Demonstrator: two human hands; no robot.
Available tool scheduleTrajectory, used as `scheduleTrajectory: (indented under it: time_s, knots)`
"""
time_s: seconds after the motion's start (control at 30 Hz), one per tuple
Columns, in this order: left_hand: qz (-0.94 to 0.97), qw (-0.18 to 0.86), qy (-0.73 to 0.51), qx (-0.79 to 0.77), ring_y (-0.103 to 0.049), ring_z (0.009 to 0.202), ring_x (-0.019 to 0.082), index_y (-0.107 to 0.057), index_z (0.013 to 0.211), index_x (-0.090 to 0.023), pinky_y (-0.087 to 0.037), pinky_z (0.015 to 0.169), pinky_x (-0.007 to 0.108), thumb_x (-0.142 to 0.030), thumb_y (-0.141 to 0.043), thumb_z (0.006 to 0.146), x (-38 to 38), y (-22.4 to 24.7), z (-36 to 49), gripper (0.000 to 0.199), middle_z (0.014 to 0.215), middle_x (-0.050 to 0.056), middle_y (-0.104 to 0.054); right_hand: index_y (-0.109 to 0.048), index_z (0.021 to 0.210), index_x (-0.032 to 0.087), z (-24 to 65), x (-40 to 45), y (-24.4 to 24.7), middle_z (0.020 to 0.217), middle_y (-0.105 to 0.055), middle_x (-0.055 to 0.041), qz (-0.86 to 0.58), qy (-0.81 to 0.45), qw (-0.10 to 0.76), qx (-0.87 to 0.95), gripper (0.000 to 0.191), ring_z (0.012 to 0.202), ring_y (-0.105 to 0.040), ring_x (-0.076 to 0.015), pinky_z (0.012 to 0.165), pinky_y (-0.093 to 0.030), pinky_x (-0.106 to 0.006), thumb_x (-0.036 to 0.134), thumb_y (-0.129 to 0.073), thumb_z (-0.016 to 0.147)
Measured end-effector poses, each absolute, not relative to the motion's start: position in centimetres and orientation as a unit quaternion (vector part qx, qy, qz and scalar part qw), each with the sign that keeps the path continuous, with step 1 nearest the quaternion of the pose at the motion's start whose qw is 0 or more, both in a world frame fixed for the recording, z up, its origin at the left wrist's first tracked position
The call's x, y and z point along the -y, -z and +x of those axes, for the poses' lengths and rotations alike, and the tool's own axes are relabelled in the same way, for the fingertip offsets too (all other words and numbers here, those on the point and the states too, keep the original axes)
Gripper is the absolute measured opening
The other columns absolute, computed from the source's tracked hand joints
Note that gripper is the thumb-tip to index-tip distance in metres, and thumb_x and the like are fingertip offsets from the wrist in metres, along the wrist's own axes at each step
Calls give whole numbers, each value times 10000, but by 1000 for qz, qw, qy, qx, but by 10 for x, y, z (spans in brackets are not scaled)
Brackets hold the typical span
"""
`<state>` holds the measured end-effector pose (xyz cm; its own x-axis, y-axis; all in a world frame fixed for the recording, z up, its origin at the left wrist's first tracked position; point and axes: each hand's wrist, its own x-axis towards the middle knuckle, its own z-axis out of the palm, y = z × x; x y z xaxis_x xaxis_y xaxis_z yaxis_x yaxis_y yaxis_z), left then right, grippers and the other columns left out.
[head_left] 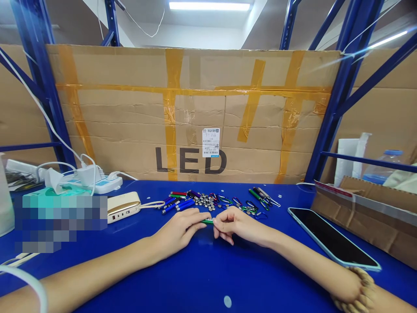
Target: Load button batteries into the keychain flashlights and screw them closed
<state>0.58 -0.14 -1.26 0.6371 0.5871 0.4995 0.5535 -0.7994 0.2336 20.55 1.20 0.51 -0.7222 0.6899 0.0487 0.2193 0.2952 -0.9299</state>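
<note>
Above the middle of the blue table, my left hand (182, 226) pinches a small green tube (207, 221) between thumb and fingers. A bit of silver shows along its top. My right hand (239, 225) is closed at the tube's right end, its fingertips pressed together there; anything else between them is hidden. Just beyond the hands lie several blue tubes (183, 204), a heap of small silver discs (208, 201) and a loose group of coloured carabiners (236, 201). Farther right rest slim green and dark tubes (257, 195) with clips attached.
At left stand a cream power bank (124, 208) with a strap and a white power strip (106, 184) with cables. A phone (332, 237) lies at right beside an open cardboard box (365, 217). A large cardboard sheet (130, 130) marked LED closes off the back.
</note>
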Motion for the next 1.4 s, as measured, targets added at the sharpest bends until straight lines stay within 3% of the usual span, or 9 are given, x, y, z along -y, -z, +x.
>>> scheduleTrajectory:
  time_s: [0.17,0.4,0.5,0.63,0.73,0.83,0.97,1.13,1.4]
  knots:
    - [883,126,-294,-342,-563,909,166,-539,1111,-219,-418,835,280,-283,-332,914,4,8,10,293,975,42,-620,-599,629,119,206,-16,-9,498,-489,26,-308,-551,254,733,458,417,-435,-55,444,-363,-192,564,-554,731]
    - [849,198,-285,-399,-503,634,140,-506,1023,-204,-392,631,253,-364,-305,905,8,6,13,282,683,-11,-531,-582,585,132,205,-22,-6,429,-446,36,-334,-486,281,757,531,382,-413,-62,434,-365,-205,618,-462,762]
    - [799,232,-341,-437,-445,583,129,-435,970,-201,-356,609,254,-409,-284,901,6,7,12,266,608,-42,-456,-579,617,144,210,-30,-9,468,-463,33,-374,-396,362,756,512,402,-427,-72,438,-359,-210,607,-436,780]
    - [729,278,-409,-474,-390,569,124,-368,968,-216,-316,592,251,-462,-286,888,0,7,10,271,592,-58,-438,-616,710,172,228,-44,-12,603,-583,-2,-461,-134,440,759,392,526,-516,-111,512,-386,-232,492,-426,831]
    - [714,305,-417,-472,-383,565,122,-352,951,-221,-304,589,253,-475,-294,880,-2,8,9,270,588,-60,-449,-641,771,206,240,-55,-8,734,-647,-2,-503,20,393,770,237,617,-568,-130,565,-398,-246,367,-474,819]
    - [723,302,-408,-469,-386,565,121,-350,953,-217,-307,600,258,-468,-295,881,-2,8,10,267,580,-63,-441,-653,897,215,246,-63,-1,886,-667,-17,-498,37,336,798,202,775,-607,-155,658,-439,-258,280,-486,806]
    - [749,286,-372,-467,-386,563,117,-365,932,-211,-315,597,255,-441,-305,883,0,7,11,242,585,-64,-430,-673,945,182,246,-67,6,995,-655,-64,-457,34,265,848,260,920,-594,-199,807,-441,-307,298,-471,828]
    - [784,266,-317,-463,-437,591,126,-408,941,-204,-345,592,253,-389,-349,865,3,8,13,209,616,-55,-427,-696,917,193,242,-65,8,993,-667,-65,-475,20,225,850,258,926,-593,-228,807,-442,-328,339,-514,809]
    - [815,229,-264,-462,-442,611,144,-365,713,-202,-353,608,273,-389,-308,875,6,3,16,254,618,-33,-457,-709,865,184,241,-68,9,882,-659,-74,-535,-35,248,807,268,809,-602,-202,708,-448,-284,376,-551,763]
